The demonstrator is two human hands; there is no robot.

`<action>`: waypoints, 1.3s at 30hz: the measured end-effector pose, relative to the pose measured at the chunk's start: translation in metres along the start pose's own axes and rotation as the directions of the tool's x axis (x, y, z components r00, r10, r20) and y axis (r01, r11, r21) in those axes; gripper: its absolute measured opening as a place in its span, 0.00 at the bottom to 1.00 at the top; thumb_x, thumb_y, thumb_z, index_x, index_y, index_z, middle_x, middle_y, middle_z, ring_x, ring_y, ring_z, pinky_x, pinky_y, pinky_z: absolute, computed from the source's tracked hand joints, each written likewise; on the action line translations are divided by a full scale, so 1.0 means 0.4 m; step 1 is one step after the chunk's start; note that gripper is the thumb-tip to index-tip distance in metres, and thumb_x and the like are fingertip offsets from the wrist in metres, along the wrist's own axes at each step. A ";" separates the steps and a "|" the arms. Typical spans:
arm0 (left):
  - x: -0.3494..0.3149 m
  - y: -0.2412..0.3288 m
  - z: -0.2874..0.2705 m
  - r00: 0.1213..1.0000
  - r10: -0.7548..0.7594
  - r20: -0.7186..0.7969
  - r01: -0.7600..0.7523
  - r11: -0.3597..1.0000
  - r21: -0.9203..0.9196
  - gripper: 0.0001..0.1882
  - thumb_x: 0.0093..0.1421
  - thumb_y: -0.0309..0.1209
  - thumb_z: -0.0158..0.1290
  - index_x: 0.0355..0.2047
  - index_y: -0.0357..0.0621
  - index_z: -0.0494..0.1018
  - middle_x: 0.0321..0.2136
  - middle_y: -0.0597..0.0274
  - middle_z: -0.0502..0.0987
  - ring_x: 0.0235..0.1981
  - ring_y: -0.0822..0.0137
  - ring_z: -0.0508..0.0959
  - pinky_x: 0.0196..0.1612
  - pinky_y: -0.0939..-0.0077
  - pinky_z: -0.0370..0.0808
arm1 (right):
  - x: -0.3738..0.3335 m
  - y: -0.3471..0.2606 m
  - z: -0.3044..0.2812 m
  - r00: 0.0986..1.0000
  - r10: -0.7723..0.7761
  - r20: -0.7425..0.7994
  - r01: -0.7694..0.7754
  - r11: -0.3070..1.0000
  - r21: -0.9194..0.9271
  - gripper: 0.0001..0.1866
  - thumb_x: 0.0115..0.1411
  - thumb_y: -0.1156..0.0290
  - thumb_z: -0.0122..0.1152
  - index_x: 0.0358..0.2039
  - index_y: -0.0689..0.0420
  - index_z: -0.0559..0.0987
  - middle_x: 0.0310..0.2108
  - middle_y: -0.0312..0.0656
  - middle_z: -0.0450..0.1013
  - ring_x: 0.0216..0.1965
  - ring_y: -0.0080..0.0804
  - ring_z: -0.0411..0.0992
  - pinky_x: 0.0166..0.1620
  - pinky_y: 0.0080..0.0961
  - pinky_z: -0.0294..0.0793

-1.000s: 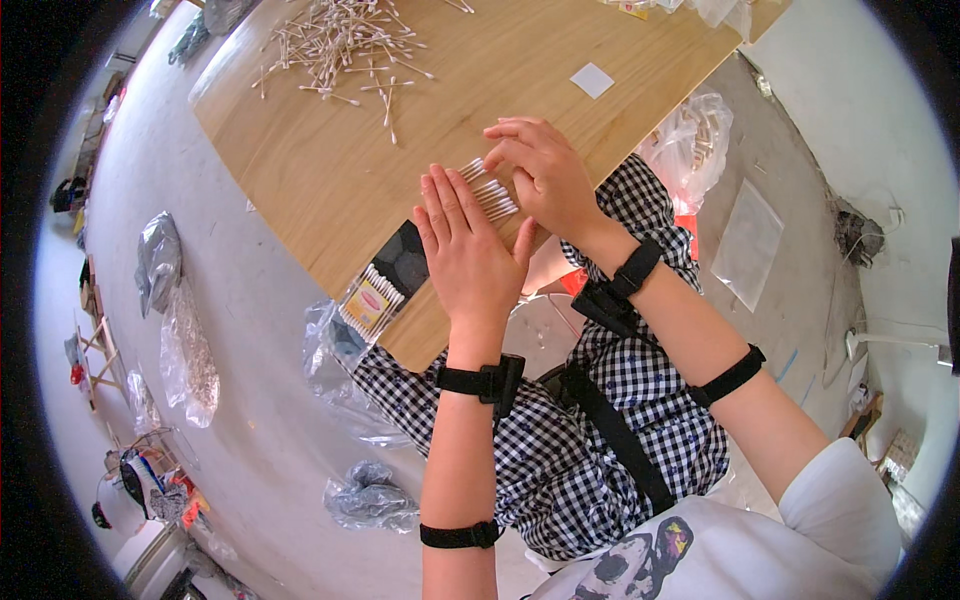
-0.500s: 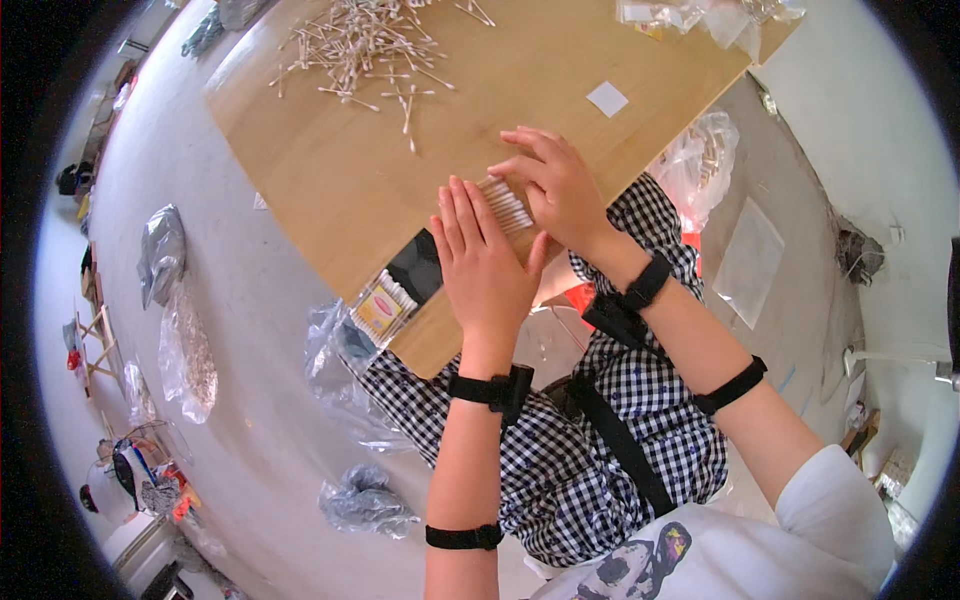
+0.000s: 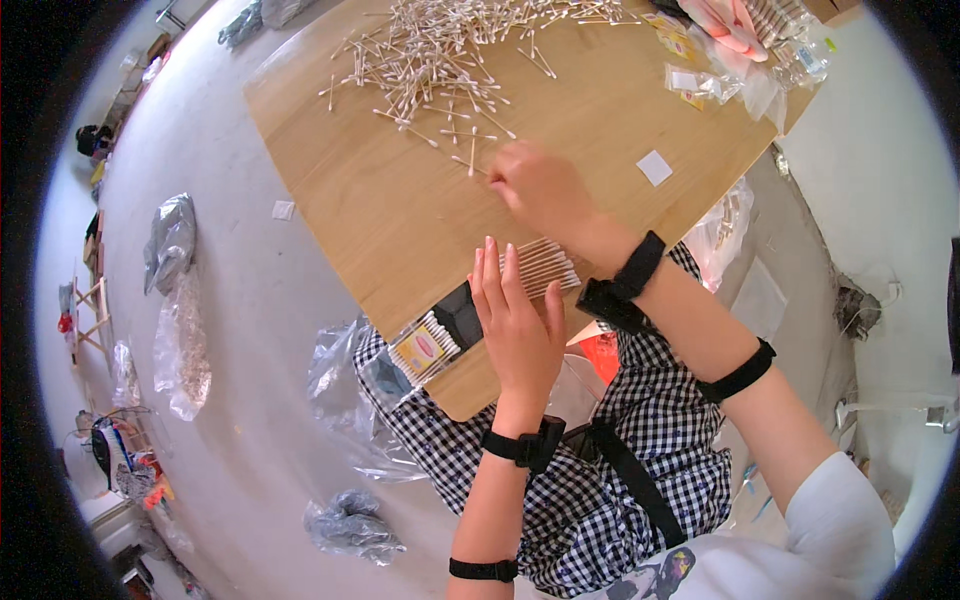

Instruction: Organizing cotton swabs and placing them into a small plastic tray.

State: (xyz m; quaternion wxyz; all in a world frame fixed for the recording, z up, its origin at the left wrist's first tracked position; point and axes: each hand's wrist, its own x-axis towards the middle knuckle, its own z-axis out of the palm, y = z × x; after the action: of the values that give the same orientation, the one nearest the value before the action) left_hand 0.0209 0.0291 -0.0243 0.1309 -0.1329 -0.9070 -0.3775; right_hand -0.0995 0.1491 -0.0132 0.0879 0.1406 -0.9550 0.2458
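Flat on the wooden table (image 3: 380, 230), my left hand (image 3: 515, 330) has its fingers stretched out. Its fingertips lie against a neat row of cotton swabs (image 3: 548, 266). My right hand (image 3: 545, 190) is farther out, slightly blurred, with thumb and fingers pinched at the end of a thin cotton swab (image 3: 471, 166). Beyond it spreads a loose heap of cotton swabs (image 3: 430, 60). Left of my left hand sits a clear box of cotton swabs with a yellow label (image 3: 422, 347), beside a dark pad (image 3: 458, 318).
A small white card (image 3: 655, 168) lies on the right of the table. Plastic bags and packets (image 3: 740, 70) crowd the far right corner. Below the near edge are my checkered-covered lap (image 3: 660, 430) and crumpled plastic bags (image 3: 350, 525) on the floor.
My right hand has moved away from the swab row toward the loose heap and closed into a pinch. My left hand stays by the row. The view has shifted, showing more of the heap.
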 end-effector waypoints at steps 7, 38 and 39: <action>0.001 -0.007 -0.010 0.992 -0.063 -0.106 0.043 0.982 -0.183 0.27 0.63 0.30 0.52 0.59 0.34 0.60 0.62 0.43 0.60 0.64 0.47 0.58 0.65 0.56 0.55 | -0.041 0.066 -0.021 0.994 0.004 -0.106 0.012 0.989 0.150 0.07 0.54 0.73 0.60 0.33 0.58 0.75 0.31 0.45 0.73 0.35 0.45 0.73 0.36 0.35 0.72; 0.065 -0.017 -0.083 0.900 -0.421 -0.117 0.331 0.832 -0.445 0.27 0.68 0.29 0.41 0.64 0.31 0.52 0.66 0.44 0.54 0.69 0.52 0.52 0.68 0.64 0.48 | -0.133 0.026 -0.035 0.985 -0.161 0.065 0.143 0.965 0.219 0.06 0.55 0.78 0.58 0.34 0.55 0.76 0.34 0.40 0.72 0.38 0.41 0.72 0.40 0.33 0.72; 0.063 -0.014 -0.061 0.891 -0.445 -0.089 0.299 0.724 -0.621 0.26 0.68 0.28 0.40 0.64 0.31 0.53 0.65 0.44 0.55 0.68 0.52 0.54 0.68 0.64 0.49 | -0.142 0.027 -0.040 0.985 -0.158 0.068 0.140 0.967 0.213 0.06 0.55 0.78 0.58 0.34 0.55 0.76 0.34 0.40 0.72 0.38 0.41 0.72 0.40 0.33 0.72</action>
State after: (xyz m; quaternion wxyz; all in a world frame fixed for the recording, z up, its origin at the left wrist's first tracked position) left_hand -0.0011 0.0111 -0.0029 0.1085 0.0639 -0.7294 -0.6724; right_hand -0.0478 0.1790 -0.0177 0.0505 0.2308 -0.9137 0.3306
